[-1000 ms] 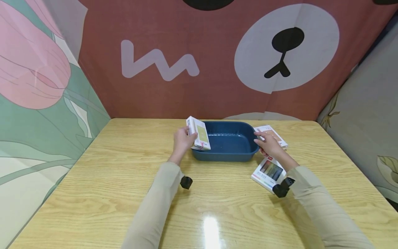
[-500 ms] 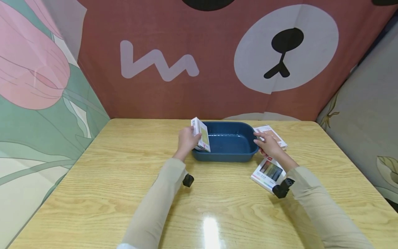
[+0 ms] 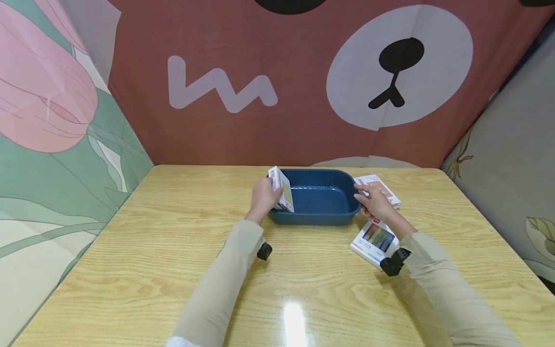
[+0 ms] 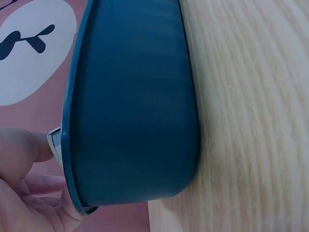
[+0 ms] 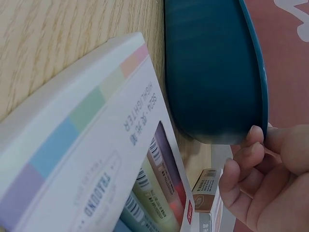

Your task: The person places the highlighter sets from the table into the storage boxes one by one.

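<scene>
Watching this from my end over the feeds: in the last second the box (image 3: 286,192) has slid right and down. It was up above the tub's left rim; now its lower part sits inside the left end of the tub (image 3: 321,220), and it leans more steeply than it did. I'd call that the lowering mostly done, with the box past the rim but not lying flat. Can't make out whether its lower edge has reached the tub's floor.

Left hand (image 3: 263,195): not released. Thumb and fingers are pinching the box along its left side. The left wrist cam only gives me a corner of the box peeking past the rim, so don't ask me how hard the squeeze is.

Right hand (image 3: 375,201): hasn't budged as far as I can tell. It's got the tub's right end pinched at the rim, fingers bent, one fingertip on the outer wall. I'm reading that as steadying, just my guess.

Tub hasn't really shifted on the table (image 3: 173,217). The highlighter pack (image 3: 375,243) is lying near its front right corner, partly under the right wrist in my head view, and another pack (image 3: 385,187) lies behind the right hand. Neither one's held.
</scene>
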The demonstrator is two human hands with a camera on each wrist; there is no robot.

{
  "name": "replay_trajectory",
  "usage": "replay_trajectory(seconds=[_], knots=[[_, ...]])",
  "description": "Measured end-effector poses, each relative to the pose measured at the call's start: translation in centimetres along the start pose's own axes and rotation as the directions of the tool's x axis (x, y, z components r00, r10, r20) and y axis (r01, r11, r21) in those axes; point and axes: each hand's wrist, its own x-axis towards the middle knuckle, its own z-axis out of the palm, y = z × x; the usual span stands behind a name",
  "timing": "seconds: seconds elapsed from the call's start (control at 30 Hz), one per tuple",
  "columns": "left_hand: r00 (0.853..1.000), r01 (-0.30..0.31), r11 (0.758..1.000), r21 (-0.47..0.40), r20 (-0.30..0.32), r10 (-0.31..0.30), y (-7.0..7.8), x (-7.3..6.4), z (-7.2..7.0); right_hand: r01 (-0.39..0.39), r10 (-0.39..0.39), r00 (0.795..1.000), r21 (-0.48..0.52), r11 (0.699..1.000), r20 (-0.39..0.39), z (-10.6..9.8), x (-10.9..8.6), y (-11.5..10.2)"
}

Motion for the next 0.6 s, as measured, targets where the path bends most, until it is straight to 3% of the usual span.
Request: replay_trajectory(seconds=[0.2,0.4,0.6], knots=[[0.996,-0.085,0.991,0.098,-0.029,0.089,-0.1,0.0,0.2,0.007,-0.007,1.0,-0.023,1.0,-0.008,-0.1,0.0,-0.1],[0.993,-0.107,0.987,0.119,-0.031,0.112,-0.1,-0.2,0.3,0.022,-0.023,1.0,-0.014,1.0,-0.007,0.0,-0.1,0.0],[0.979,-0.173,0.938,0.302,-0.053,0.198,-0.3,-0.3,1.1,0.033,-0.033,0.999,0.007,0.999,-0.007,0.1,-0.2,0.0]])
